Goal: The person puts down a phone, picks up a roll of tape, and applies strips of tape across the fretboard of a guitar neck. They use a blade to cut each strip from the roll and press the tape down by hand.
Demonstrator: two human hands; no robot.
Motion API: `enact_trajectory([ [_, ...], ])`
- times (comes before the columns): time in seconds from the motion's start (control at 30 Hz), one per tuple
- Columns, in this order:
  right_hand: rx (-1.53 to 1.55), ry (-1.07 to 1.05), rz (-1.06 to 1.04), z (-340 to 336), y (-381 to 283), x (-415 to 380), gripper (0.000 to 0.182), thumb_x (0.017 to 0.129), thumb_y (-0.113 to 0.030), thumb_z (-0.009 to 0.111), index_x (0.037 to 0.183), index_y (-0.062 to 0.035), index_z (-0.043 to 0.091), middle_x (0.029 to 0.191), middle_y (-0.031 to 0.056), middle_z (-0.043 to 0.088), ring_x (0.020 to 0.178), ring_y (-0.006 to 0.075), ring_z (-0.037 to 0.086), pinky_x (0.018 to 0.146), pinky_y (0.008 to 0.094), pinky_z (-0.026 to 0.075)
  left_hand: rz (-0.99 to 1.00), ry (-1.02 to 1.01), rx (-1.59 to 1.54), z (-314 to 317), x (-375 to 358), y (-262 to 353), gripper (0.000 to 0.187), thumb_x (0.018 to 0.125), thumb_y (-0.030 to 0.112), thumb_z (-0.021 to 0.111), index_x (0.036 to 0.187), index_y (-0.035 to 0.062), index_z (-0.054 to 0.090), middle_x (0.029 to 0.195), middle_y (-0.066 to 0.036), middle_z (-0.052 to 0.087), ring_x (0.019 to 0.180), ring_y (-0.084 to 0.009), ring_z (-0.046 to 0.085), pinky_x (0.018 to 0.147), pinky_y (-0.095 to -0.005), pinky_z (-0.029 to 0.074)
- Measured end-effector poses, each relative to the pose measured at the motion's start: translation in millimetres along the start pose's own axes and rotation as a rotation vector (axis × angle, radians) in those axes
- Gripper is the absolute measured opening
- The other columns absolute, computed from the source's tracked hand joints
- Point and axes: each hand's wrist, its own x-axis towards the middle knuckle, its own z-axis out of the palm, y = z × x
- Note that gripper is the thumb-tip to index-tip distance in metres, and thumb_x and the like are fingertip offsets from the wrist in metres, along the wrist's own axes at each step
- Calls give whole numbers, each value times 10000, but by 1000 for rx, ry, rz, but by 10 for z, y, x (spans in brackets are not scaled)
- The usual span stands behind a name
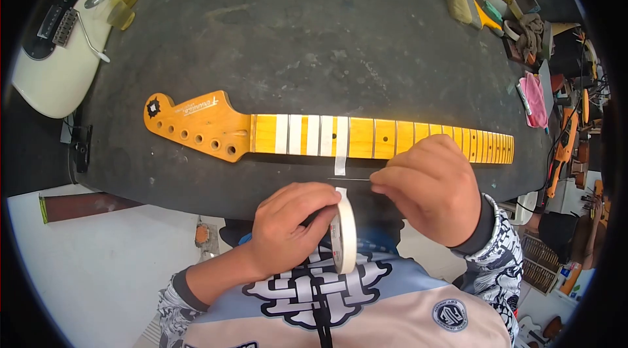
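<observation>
A guitar neck [366, 139] lies across the dark table, headstock to the left. Strips of pale masking tape [295, 135] cover parts of its fretboard near the nut. One strip's tail [340, 166] hangs past the neck's near edge. My left hand [291, 220] is closed on a roll of masking tape [348, 240], pinching it by its upper edge. Just above the roll, its short free end [341, 191] is apart from that tail. My right hand [428, 188] pinches a thin metal blade [350, 180], which points left across the gap; its grip is hidden by my fingers.
A white electric guitar body [62, 53] lies at the far left beside a yellow container [124, 4]. At the back right are a brush [468, 4], a pink cloth [534, 99] and assorted workshop items. The table's near edge runs just below my hands.
</observation>
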Motion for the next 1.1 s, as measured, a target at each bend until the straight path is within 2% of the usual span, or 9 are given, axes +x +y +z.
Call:
enact_trajectory([
  [0.17,405,24,258,-123,161,69,123,804,-74,813,903,-46,745,827,71,726,751,218,685,694,336,514,43,27,-86,-15,-31,3,301,769,-115,748,1026,31,693,950,-144,729,817,-296,713,736,-358,572],
  [0.2,380,116,307,-96,251,127,114,832,-80,793,920,-26,745,809,76,729,745,165,687,662,317,519,68,37,-74,-23,-19,-8,306,767,-118,747,1028,33,696,955,-143,728,815,-296,713,737,-357,572],
  [0.27,299,150,502,-122,465,332,120,861,-99,770,937,-9,745,791,83,728,748,149,690,680,311,527,115,48,-59,-18,-29,-29,317,764,-125,744,1033,38,703,963,-141,725,812,-295,712,740,-356,573],
  [0.33,232,173,449,17,854,443,151,879,-123,753,960,4,744,764,89,720,689,170,681,655,323,523,129,46,-67,-5,-57,-36,346,759,-146,727,1046,48,734,976,-138,721,816,-278,713,725,-331,577],
  [0.43,123,25,568,98,1005,542,177,868,-149,765,981,-13,756,832,104,723,766,229,678,714,361,528,154,35,-68,-47,-98,-54,366,758,-157,712,1056,52,758,974,-134,722,827,-250,717,702,-303,583],
  [0.6,-248,247,268,125,685,360,277,857,-213,779,1076,-47,743,1093,133,694,1025,338,619,904,427,502,145,52,-86,-71,-111,-49,338,760,-152,724,1037,41,739,988,-141,740,850,-244,738,734,-311,596],
  [0.67,-18,172,159,164,425,276,334,863,-225,781,1126,-31,714,1120,144,691,1077,352,614,927,426,500,140,45,-88,-79,-129,-46,338,756,-157,721,1029,40,741,984,-138,741,849,-245,738,733,-312,595],
  [0.77,177,75,146,302,168,221,425,871,-260,786,1197,-13,672,1121,166,699,1074,363,637,933,431,505,154,27,-89,-86,-113,-54,335,751,-161,718,1018,41,743,980,-134,742,843,-247,737,729,-315,593],
  [1.1,2,143,99,518,193,175,488,823,-287,821,1221,-40,684,1134,136,716,1001,322,669,890,430,511,139,15,-71,-93,-82,-1,275,755,-131,717,967,41,751,947,-141,748,822,-259,736,729,-329,590],
])
